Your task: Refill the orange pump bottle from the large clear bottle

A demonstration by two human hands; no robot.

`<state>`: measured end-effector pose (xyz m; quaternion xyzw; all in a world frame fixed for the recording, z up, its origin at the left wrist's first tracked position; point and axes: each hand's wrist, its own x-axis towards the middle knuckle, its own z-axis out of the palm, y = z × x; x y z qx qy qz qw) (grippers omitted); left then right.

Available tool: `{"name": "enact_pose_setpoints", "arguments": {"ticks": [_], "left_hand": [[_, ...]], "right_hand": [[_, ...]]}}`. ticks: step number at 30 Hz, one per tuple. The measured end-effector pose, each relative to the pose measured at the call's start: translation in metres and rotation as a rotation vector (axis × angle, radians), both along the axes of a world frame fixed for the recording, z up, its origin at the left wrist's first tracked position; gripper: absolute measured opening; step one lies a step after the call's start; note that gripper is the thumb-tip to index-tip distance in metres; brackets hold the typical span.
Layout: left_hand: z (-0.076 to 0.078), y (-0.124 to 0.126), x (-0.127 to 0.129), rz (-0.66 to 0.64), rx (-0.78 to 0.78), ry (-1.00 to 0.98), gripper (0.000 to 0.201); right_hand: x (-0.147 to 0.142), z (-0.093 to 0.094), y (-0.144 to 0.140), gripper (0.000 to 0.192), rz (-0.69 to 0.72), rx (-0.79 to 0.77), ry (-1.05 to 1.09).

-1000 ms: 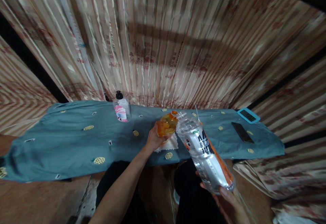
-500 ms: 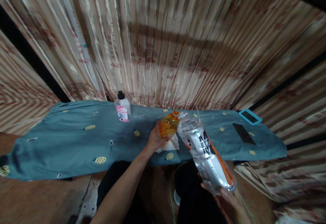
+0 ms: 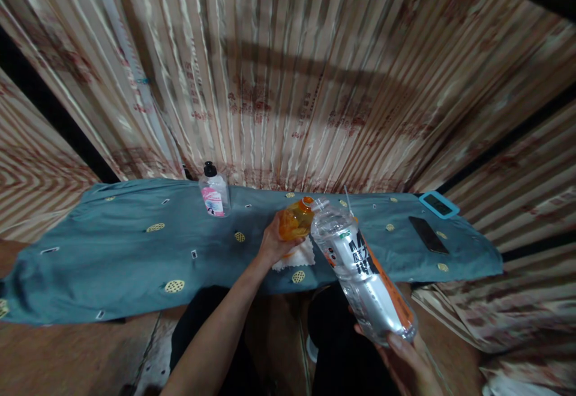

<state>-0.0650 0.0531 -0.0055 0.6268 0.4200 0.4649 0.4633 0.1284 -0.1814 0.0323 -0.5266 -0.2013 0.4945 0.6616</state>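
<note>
Almost no change against the last second: my left hand [image 3: 271, 245] and right hand [image 3: 400, 351] keep the same pose, and only the view has shifted slightly. I take this as a steady hold, the two bottle mouths kept lined up. Left grip: fingers wrapped round the orange bottle [image 3: 296, 222], closed to its width. Right grip: thumb and fingers curled round the base end of the large clear bottle [image 3: 373, 285], which slants away from me with its neck at the orange bottle's mouth. Cannot tell whether the rims touch, nor whether liquid is passing. White cloth [image 3: 300, 258] lies just under the orange bottle; cannot tell if the bottle rests on it. Behind the clear bottle, a thin stick [image 3: 348, 200], mostly hidden. Further out on the green tablecloth [image 3: 112, 252]: soap bottle [image 3: 215, 195] with black cap, upright at left; phone [image 3: 428, 234] and blue-framed clock [image 3: 440, 204] at right. Striped curtain [image 3: 270, 66] behind.
</note>
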Motion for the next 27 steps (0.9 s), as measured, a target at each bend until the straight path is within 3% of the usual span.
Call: {"name": "enact_pose_setpoints", "arguments": {"ticks": [6, 12, 22, 27], "left_hand": [[0.003, 0.0, 0.001, 0.014, 0.001, 0.004, 0.069], [0.005, 0.0, 0.001, 0.04, 0.009, 0.057, 0.067], [0.01, -0.001, 0.001, 0.065, 0.001, 0.07, 0.065], [0.007, 0.002, 0.002, 0.083, -0.026, 0.071, 0.07]], "right_hand": [[0.002, -0.001, -0.001, 0.066, 0.003, -0.026, 0.002], [0.004, -0.003, -0.004, 0.075, 0.006, -0.109, -0.018], [-0.008, 0.011, -0.006, 0.065, -0.029, -0.097, 0.051], [-0.01, 0.01, -0.01, 0.09, 0.013, -0.085, 0.011]]}}
